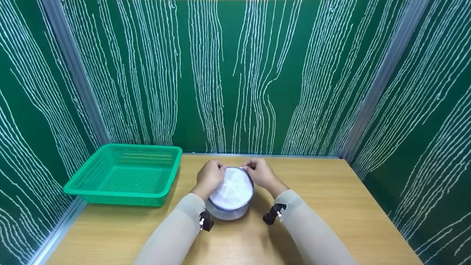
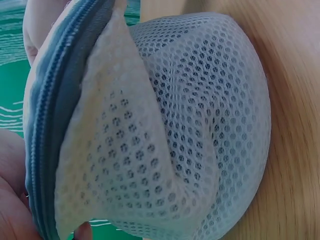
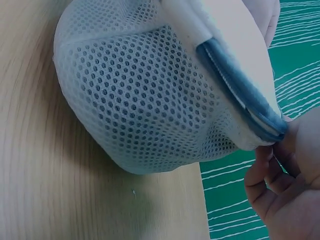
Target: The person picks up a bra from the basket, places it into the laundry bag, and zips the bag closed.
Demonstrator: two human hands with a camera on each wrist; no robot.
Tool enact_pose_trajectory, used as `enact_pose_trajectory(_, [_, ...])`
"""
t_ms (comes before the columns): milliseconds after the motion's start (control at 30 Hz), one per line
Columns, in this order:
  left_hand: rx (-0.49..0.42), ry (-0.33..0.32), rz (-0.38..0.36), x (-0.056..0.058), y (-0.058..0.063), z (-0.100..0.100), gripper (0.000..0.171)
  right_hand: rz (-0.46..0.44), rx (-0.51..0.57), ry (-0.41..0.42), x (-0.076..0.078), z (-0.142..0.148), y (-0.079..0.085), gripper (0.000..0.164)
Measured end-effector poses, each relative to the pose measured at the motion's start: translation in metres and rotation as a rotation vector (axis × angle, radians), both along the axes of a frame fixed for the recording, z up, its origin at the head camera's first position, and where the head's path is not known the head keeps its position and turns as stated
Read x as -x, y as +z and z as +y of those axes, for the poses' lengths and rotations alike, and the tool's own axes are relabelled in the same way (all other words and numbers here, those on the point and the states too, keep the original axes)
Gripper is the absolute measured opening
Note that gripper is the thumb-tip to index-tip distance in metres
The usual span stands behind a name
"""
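A white mesh laundry bag [image 1: 232,187] with a rounded body stands on the table, its round, paler top facing up and tilted. A blue zipper [image 2: 42,135] runs round the edge of that top. My left hand [image 1: 210,177] grips the rim at the upper left. Across from it, my right hand [image 1: 262,175] pinches the rim at the upper right. In the right wrist view, the fingertips [image 3: 272,142] of that hand close on the end of the blue zipper strip [image 3: 240,97]. Soft folds dent the mesh side [image 2: 200,100].
A green plastic basket [image 1: 128,198] with slotted walls stands at the left of the wooden table [image 1: 323,221]. Green panels [image 1: 290,110] with white wavy lines enclose the back and sides. Both sleeved wrists carry black camera mounts [image 1: 270,217].
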State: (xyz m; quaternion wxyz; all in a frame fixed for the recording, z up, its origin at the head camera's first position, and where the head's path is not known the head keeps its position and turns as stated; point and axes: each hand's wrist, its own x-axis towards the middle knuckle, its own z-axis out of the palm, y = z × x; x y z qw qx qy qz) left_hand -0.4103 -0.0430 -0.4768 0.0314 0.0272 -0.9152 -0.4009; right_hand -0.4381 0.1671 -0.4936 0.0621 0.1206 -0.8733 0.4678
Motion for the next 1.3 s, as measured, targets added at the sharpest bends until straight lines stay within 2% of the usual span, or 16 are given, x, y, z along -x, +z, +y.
enact_pose_trajectory(300, [0.027,0.042,0.017,0.003,-0.005,-0.007,0.027,-0.002,0.006,-0.016,0.001,0.007,-0.004,0.011])
enact_pose_trajectory(700, [-0.001,0.084,0.018,0.004,-0.009,-0.017,0.027,-0.05,-0.025,-0.017,0.0,0.014,-0.004,0.01])
enact_pose_trajectory(1067, [-0.018,0.084,0.03,0.002,-0.007,-0.011,0.03,-0.062,-0.032,-0.061,0.004,0.008,-0.008,0.01])
enact_pose_trajectory(1300, [0.026,0.027,0.1,-0.002,-0.003,-0.007,0.029,-0.029,-0.043,-0.052,0.001,0.001,-0.004,0.013])
